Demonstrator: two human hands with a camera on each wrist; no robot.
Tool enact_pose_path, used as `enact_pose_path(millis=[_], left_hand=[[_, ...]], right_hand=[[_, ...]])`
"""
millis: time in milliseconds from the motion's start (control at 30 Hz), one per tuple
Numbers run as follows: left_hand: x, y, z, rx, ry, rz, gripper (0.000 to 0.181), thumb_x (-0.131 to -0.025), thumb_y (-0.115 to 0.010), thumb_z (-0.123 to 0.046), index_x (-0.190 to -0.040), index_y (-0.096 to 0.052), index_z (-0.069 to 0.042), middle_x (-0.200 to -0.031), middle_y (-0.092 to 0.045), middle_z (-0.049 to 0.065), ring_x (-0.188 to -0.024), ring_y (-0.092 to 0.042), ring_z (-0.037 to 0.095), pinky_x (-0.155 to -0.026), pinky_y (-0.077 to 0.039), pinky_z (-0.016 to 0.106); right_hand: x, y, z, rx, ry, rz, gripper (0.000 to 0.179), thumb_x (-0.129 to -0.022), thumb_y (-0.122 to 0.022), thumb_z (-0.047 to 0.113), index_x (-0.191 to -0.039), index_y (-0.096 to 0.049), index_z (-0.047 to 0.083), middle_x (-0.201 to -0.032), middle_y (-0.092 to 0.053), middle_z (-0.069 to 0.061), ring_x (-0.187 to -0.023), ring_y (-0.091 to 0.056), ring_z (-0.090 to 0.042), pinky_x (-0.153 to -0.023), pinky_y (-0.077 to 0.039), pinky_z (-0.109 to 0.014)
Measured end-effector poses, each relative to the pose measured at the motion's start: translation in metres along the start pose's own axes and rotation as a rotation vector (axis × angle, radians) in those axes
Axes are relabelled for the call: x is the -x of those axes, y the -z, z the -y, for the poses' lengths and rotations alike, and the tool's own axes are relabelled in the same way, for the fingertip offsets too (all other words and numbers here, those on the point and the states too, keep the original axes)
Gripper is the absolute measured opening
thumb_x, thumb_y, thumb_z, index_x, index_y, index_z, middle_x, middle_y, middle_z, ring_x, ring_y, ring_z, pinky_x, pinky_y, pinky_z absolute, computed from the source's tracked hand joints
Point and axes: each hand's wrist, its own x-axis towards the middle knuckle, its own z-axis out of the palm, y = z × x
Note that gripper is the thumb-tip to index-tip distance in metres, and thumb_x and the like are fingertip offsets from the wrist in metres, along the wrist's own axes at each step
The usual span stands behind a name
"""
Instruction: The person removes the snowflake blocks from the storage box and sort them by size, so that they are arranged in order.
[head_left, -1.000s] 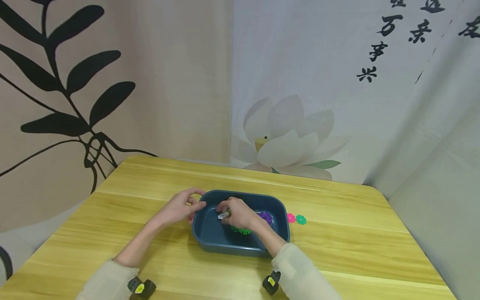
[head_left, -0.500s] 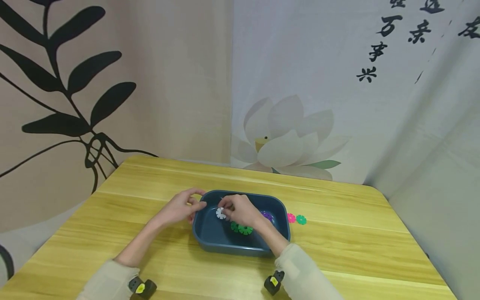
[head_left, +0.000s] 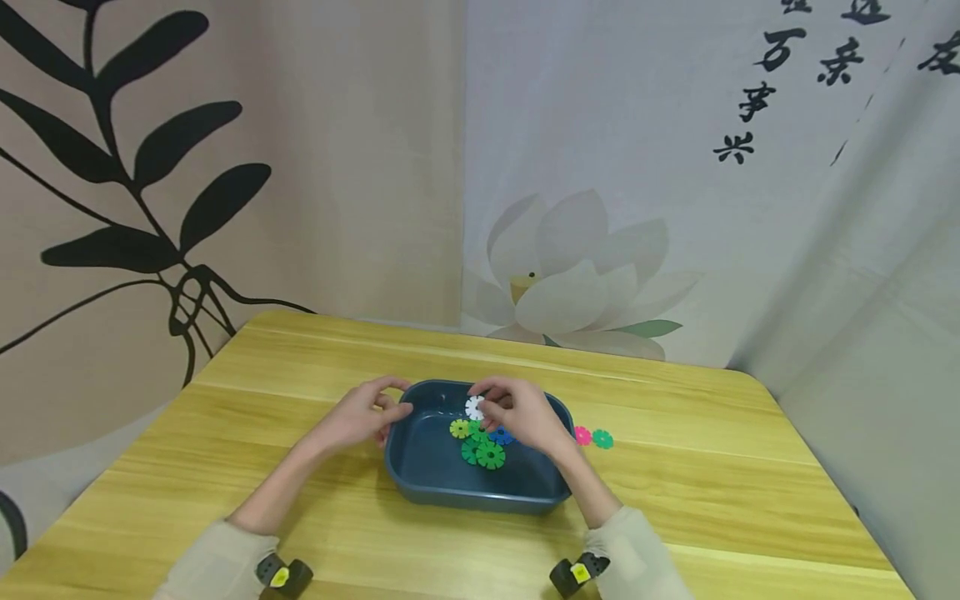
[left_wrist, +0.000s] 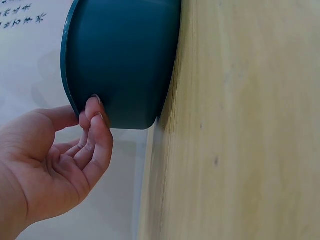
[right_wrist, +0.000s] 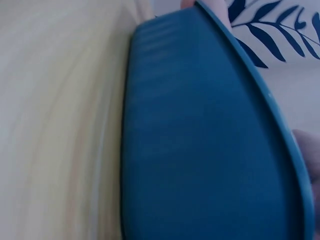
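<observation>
A dark blue plastic bin (head_left: 480, 500) stands on the table. My left hand (head_left: 365, 412) grips its left rim; in the left wrist view the thumb goes over the rim and curled fingers (left_wrist: 100, 137) touch the outer wall. Above the bin's inside, my right hand (head_left: 521, 414) pinches a white snowflake-shaped plastic disc (head_left: 474, 407). Beneath it lie several more notched discs in a cluster: a yellow-green disc (head_left: 459, 428), green discs (head_left: 491, 455) and a blue disc (head_left: 501, 435). The right hand hides part of the bin's right side.
To the right of the bin, a pink disc (head_left: 582, 436) and a teal disc (head_left: 602, 439) lie side by side on the wooden table (head_left: 712, 492). Behind the table hangs a printed curtain (head_left: 375, 208).
My right hand has moved right and slightly up from the bin's left part, carrying the white disc. The yellow-green and blue discs have come into sight. The left hand has stayed on the rim.
</observation>
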Motion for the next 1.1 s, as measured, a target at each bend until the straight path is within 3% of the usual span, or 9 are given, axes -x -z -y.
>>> enact_pose_path(millis=[367, 600, 833, 1000, 1100], left_hand=[[0.000, 0.000, -0.001, -0.007, -0.001, 0.005, 0.043, -0.102, -0.062, -0.014, -0.139, -0.049, 0.003, -0.075, -0.062, 0.010, -0.056, -0.057, 0.021, -0.057, -0.054, 0.039], [0.000, 0.002, 0.000, -0.014, -0.001, 0.004, 0.043, -0.102, -0.062, -0.014, -0.139, -0.048, 0.003, -0.073, -0.061, 0.008, -0.056, -0.058, 0.022, -0.057, -0.055, 0.038], [0.000, 0.003, 0.000, -0.002, -0.005, 0.014, 0.043, -0.101, -0.063, -0.015, -0.138, -0.049, 0.003, -0.072, -0.060, 0.007, -0.056, -0.057, 0.023, -0.057, -0.054, 0.039], [0.000, 0.002, -0.001, 0.003, -0.003, 0.014, 0.043, -0.101, -0.063, -0.014, -0.139, -0.049, 0.003, -0.073, -0.061, 0.009, -0.056, -0.057, 0.022, -0.057, -0.054, 0.039], [0.000, 0.002, -0.001, 0.006, 0.002, 0.010, 0.043, -0.101, -0.063, -0.014, -0.139, -0.049, 0.003, -0.074, -0.061, 0.010, -0.056, -0.057, 0.022, -0.057, -0.054, 0.039]], right_hand=[[0.026, 0.042, -0.018, -0.066, -0.063, -0.149, 0.022, -0.098, -0.066, 0.004, -0.119, -0.067, -0.001, -0.092, -0.068, -0.013, -0.076, -0.072, -0.034, -0.076, -0.060, -0.048], [0.043, 0.070, -0.030, -0.089, -0.102, -0.209, 0.026, -0.098, -0.066, 0.008, -0.122, -0.064, -0.003, -0.097, -0.066, -0.019, -0.081, -0.071, -0.038, -0.075, -0.061, -0.038], [0.060, 0.095, -0.046, -0.096, -0.145, -0.244, 0.029, -0.098, -0.066, 0.006, -0.123, -0.061, -0.008, -0.100, -0.063, -0.024, -0.080, -0.072, -0.033, -0.078, -0.059, -0.050], [0.073, 0.112, -0.060, -0.067, -0.188, -0.260, 0.028, -0.099, -0.064, 0.005, -0.123, -0.060, -0.009, -0.103, -0.063, -0.025, -0.083, -0.071, -0.037, -0.077, -0.059, -0.047], [0.080, 0.122, -0.069, 0.011, -0.218, -0.273, 0.025, -0.099, -0.065, 0.006, -0.120, -0.061, -0.007, -0.101, -0.065, -0.022, -0.083, -0.071, -0.036, -0.074, -0.060, -0.042]])
